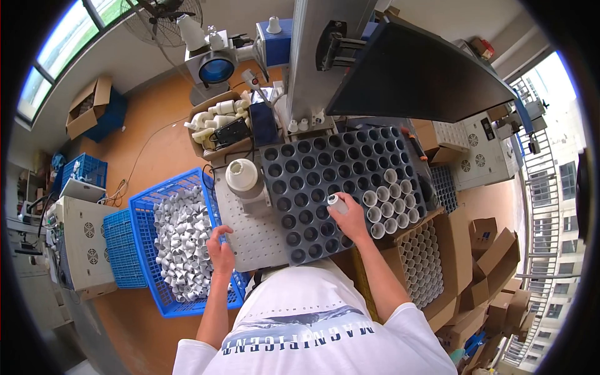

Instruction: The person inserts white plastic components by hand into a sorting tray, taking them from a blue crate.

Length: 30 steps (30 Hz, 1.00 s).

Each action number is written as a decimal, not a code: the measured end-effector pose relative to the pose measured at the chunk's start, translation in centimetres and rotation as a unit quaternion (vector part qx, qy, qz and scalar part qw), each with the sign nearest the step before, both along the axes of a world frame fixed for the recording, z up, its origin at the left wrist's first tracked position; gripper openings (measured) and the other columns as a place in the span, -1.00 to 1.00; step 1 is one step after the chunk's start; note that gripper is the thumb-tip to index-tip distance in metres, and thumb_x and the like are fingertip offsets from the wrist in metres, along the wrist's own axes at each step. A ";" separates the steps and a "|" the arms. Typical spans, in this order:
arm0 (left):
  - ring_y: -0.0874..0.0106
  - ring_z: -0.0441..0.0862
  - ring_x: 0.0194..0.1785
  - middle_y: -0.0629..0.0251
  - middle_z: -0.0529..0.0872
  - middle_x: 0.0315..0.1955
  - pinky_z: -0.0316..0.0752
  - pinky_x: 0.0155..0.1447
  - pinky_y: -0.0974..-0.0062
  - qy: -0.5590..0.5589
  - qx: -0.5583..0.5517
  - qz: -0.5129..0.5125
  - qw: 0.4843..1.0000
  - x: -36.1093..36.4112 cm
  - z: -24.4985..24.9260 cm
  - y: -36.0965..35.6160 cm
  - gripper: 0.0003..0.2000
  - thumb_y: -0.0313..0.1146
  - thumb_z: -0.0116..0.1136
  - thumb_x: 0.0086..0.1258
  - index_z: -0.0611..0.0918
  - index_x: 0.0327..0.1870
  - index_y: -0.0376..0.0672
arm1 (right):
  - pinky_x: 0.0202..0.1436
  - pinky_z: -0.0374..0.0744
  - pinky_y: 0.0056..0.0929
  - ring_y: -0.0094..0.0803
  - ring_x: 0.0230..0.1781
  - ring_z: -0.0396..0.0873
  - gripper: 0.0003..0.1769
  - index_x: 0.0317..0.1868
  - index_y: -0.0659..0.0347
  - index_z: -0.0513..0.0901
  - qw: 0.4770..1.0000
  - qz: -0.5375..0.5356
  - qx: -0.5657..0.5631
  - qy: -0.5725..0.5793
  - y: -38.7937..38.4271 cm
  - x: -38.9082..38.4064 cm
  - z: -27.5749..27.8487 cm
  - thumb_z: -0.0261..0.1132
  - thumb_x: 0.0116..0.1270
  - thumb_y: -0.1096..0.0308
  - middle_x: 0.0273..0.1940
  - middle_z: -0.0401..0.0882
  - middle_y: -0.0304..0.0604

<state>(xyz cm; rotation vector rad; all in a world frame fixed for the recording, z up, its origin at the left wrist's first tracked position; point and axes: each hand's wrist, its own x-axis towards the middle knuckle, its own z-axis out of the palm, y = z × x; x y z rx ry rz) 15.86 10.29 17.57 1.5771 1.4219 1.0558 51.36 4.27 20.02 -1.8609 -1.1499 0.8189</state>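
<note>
My right hand (351, 220) is closed around a white plastic fitting (337, 203), held over the dark grey tray (312, 164) of round holes. Several white fittings (390, 203) fill the holes at the tray's right end; the other holes are bare. My left hand (220, 250) rests at the edge of the perforated metal plate (247, 228), next to the blue crate (140, 215) heaped with white fittings (181, 240). Whether the left hand holds anything is hidden by its fingers.
A white round piece (242, 175) stands on the plate beside the tray. A cardboard box (447, 250) with rows of fittings sits at the right. Behind stand a machine column (312, 56), a dark panel (412, 75), a box of pipe elbows (215, 122) and a fan (164, 19).
</note>
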 end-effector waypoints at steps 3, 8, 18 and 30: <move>0.28 0.61 -0.11 0.11 0.68 -0.34 0.37 0.24 0.49 -0.018 -0.004 -0.021 1.000 1.6 1.0 0.4 -0.62 -0.64 -0.26 -0.14 0.59 -0.29 -0.42 | 0.01 0.55 -0.43 -0.40 -0.14 0.61 -0.59 0.02 0.24 0.59 0.995 -0.014 0.035 0.088 -0.4 -0.5 1.1 0.46 0.20 0.29 -0.14 0.67 -0.16; 0.29 0.60 -0.11 0.12 0.67 -0.33 0.36 0.25 0.48 -0.031 0.013 -0.049 0.998 2.6 1.3 0.4 -0.62 -0.64 -0.27 -0.16 0.58 -0.30 -0.42 | 0.01 0.53 -0.50 -0.54 -0.12 0.56 -0.57 0.05 0.26 0.57 0.971 -0.004 0.068 0.229 -1.3 -1.7 1.2 0.46 0.22 0.31 -0.12 0.65 -0.23; 0.22 0.63 -0.09 0.08 0.68 -0.32 0.38 0.26 0.45 -0.014 0.000 -0.036 0.999 2.2 1.3 0.0 -0.62 -0.67 -0.25 -0.14 0.60 -0.30 -0.38 | -0.06 0.52 -0.56 -0.59 -0.19 0.55 -0.59 0.02 0.26 0.60 0.974 0.034 0.024 0.224 -2.8 -4.8 0.4 0.47 0.20 0.31 -0.19 0.64 -0.29; 0.30 0.58 -0.05 0.13 0.65 -0.29 0.34 0.29 0.45 -0.018 -0.037 -0.041 0.998 2.2 2.3 0.0 -0.63 -0.65 -0.28 -0.16 0.59 -0.34 -0.41 | -0.02 0.54 -0.53 -0.57 -0.15 0.58 -0.60 0.02 0.25 0.61 0.976 0.062 -0.004 0.208 -2.5 -5.7 0.9 0.48 0.19 0.33 -0.17 0.68 -0.27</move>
